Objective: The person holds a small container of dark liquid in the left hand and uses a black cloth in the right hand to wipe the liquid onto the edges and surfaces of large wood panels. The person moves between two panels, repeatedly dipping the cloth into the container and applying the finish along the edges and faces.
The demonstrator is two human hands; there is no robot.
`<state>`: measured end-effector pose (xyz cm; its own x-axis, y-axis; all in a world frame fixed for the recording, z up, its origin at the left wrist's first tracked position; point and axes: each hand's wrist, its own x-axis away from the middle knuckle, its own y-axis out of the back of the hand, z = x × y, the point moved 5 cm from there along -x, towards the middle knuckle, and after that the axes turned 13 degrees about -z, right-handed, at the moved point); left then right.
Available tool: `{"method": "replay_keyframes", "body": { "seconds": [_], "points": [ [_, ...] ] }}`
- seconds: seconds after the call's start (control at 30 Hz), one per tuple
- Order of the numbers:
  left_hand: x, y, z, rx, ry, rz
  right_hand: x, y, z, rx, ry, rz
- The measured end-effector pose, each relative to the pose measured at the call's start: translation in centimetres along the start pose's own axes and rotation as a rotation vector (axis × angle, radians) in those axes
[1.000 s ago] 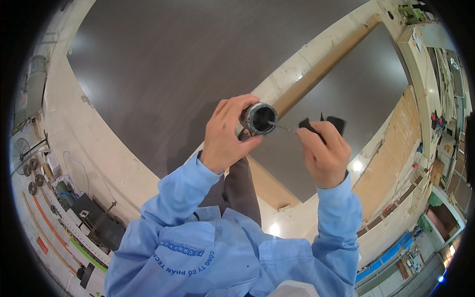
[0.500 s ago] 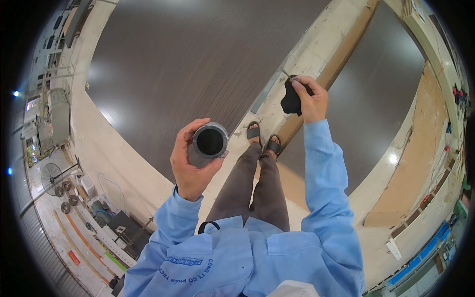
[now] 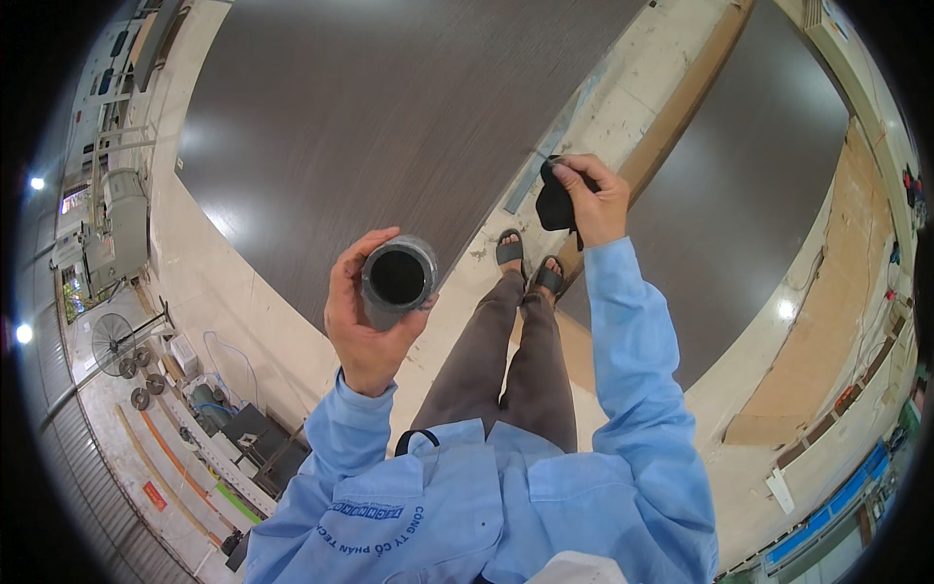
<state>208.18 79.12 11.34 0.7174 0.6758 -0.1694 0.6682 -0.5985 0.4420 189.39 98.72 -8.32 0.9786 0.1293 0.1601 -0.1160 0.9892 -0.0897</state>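
My left hand (image 3: 362, 336) is wrapped round a short cylindrical jar (image 3: 374, 313) with a greyish, smudged rim. Its open mouth faces up at me, and the inside looks black. Off to the right and a little farther away, my right hand (image 3: 598, 206) pinches a limp black cloth (image 3: 555, 206) that hangs below the fingers. A thin grey strip, perhaps the end of a tool (image 3: 542, 156), pokes out past the cloth's top; its kind is too small to tell. The two hands are apart, both held above the floor.
A large dark wood-grain panel (image 3: 389, 107) spreads ahead and left, with another dark panel (image 3: 749, 156) on the right. Between them run a pale strip of floor and a long brown board (image 3: 691, 97). My sandalled feet stand beside the panels. A fan (image 3: 114, 341) stands far left.
Both hands have shifted slightly left, the right one bringing the cloth nearer the jar. The left hand keeps its grip. The whole view has turned a little.
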Motion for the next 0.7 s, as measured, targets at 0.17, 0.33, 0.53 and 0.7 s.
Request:
{"method": "replay_keyframes", "body": {
  "seconds": [0.17, 0.33, 0.53, 0.7],
  "points": [
    [0.2, 0.5, -0.2, 0.006, -0.005, -0.022, 2.7, -1.4, -0.2, 0.168, -0.020, 0.270],
    [0.8, 1.1, 0.0, 0.005, 0.037, -0.062, 2.8, -0.7, -0.2, -0.004, -0.038, 0.041],
    [1.2, 1.6, -0.2, 0.027, 0.016, -0.071, 5.6, -2.8, -0.1, 0.149, -0.003, 0.349],
    [1.6, 2.4, -0.4, 0.002, -0.008, -0.080, 5.5, -1.7, 0.5, 0.030, 0.012, 0.094]
  ]
}}
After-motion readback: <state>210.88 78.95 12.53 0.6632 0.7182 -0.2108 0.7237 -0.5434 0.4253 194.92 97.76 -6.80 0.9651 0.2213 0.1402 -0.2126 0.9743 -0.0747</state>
